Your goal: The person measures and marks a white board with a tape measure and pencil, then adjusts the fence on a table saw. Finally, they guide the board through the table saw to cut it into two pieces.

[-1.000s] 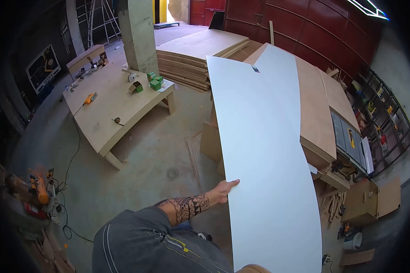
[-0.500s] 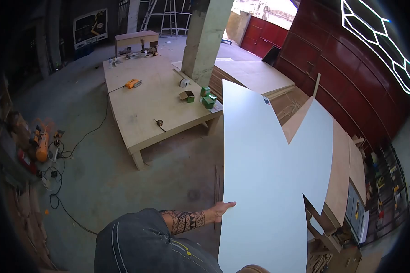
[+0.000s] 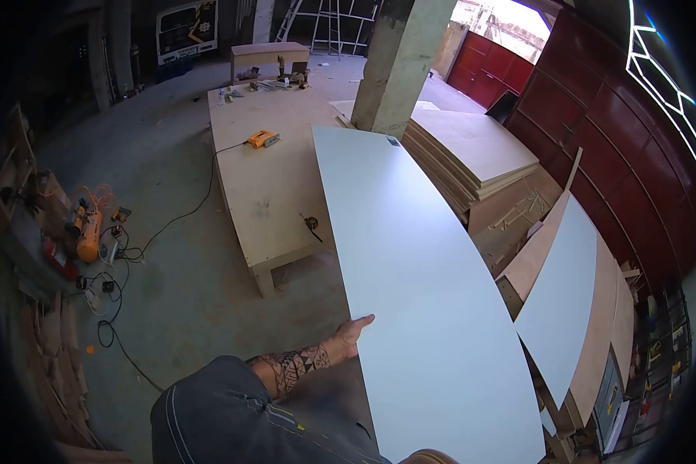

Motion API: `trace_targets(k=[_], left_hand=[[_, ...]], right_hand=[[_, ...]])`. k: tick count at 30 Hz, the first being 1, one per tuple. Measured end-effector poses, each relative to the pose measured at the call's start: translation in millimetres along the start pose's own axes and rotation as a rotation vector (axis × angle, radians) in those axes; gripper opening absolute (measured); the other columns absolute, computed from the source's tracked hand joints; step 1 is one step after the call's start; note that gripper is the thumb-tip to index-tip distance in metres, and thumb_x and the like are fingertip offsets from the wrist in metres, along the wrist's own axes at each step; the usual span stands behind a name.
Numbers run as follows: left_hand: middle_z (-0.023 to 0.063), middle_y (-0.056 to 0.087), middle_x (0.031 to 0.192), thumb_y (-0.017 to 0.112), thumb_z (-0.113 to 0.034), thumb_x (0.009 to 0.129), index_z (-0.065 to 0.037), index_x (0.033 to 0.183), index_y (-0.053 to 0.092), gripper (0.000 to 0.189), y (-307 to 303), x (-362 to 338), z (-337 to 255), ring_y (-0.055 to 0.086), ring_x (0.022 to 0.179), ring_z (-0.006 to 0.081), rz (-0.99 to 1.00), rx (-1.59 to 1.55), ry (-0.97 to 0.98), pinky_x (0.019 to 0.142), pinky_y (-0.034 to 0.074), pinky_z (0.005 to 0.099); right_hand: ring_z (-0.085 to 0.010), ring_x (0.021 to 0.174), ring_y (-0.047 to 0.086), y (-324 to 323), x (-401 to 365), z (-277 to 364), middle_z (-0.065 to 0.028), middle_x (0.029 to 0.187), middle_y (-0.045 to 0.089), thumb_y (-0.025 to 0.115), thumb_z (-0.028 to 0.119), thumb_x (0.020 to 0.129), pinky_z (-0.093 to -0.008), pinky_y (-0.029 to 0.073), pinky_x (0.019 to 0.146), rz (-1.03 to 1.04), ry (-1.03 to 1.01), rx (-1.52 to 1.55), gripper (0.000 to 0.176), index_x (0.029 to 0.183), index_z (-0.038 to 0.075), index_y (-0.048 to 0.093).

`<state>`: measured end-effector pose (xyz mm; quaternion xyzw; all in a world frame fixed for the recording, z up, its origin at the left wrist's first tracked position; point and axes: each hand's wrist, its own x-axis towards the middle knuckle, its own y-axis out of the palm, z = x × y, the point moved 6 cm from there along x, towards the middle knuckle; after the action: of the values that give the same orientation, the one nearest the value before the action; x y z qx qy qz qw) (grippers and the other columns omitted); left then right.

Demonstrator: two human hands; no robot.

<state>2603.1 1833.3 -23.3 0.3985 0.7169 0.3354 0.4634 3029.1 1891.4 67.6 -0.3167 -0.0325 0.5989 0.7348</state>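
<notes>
My left hand (image 3: 351,337) grips the left edge of a large white panel (image 3: 429,286), with the thumb lying on its front face and the fingers hidden behind. The panel is long, with a curved right edge and a small dark label near its far top. Its far end overlaps the wooden worktable (image 3: 274,178) in my view. To its right, another white sheet (image 3: 564,301) leans with wooden boards (image 3: 607,309). My right hand does not show; a small brown rounded shape at the bottom edge is too cut off to make out.
An orange power tool (image 3: 263,139) and a tape measure (image 3: 311,223) lie on the worktable. A concrete pillar (image 3: 398,69) stands behind it, beside stacked sheets (image 3: 475,147). Cables and an orange compressor (image 3: 90,236) are on the floor at left.
The white panel has swung left, away from the leaning white sheet, and now covers the boxes on the worktable. My left hand stays on its edge. The camera view has shifted.
</notes>
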Motion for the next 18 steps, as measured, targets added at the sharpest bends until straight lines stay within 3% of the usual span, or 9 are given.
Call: trace_targets(k=[2, 6, 18], left_hand=[[0.0191, 0.061, 0.137, 0.060, -0.026, 0.106, 0.005, 0.140, 0.050, 0.047, -10.1, 3.9, -26.4, 0.061, 0.126, 0.0327, -0.124, -0.007, 0.037, 0.107, 0.052, 0.0515], [0.0190, 0.060, 0.138, 0.061, -0.027, 0.105, 0.003, 0.140, 0.051, 0.048, -32.3, 27.9, -73.5, 0.060, 0.127, 0.0341, -0.055, -0.016, 0.066, 0.108, 0.050, 0.0525], [0.0166, 0.061, 0.138, 0.067, -0.031, 0.102, 0.000, 0.141, 0.052, 0.052, -152.2, 67.9, -237.5, 0.058, 0.128, 0.0358, -0.154, -0.085, 0.207, 0.111, 0.046, 0.0537]], right_hand=[[-0.0368, 0.121, 0.060, 21.9, 6.1, 6.6, -0.0244, 0.134, 0.061, 0.048, 0.055, 0.101, -0.0518, 0.049, 0.105, 0.038, 0.004, 0.006, 0.073, 0.138, -0.009, 0.052], [-0.0368, 0.122, 0.060, 67.5, 25.6, 22.1, -0.0241, 0.135, 0.060, 0.048, 0.053, 0.102, -0.0523, 0.049, 0.106, 0.112, 0.019, 0.045, 0.071, 0.139, -0.008, 0.051], [-0.0369, 0.125, 0.059, 215.0, 53.1, 92.5, -0.0233, 0.139, 0.058, 0.047, 0.047, 0.104, -0.0535, 0.048, 0.108, 0.226, 0.074, 0.081, 0.067, 0.143, -0.007, 0.047]])
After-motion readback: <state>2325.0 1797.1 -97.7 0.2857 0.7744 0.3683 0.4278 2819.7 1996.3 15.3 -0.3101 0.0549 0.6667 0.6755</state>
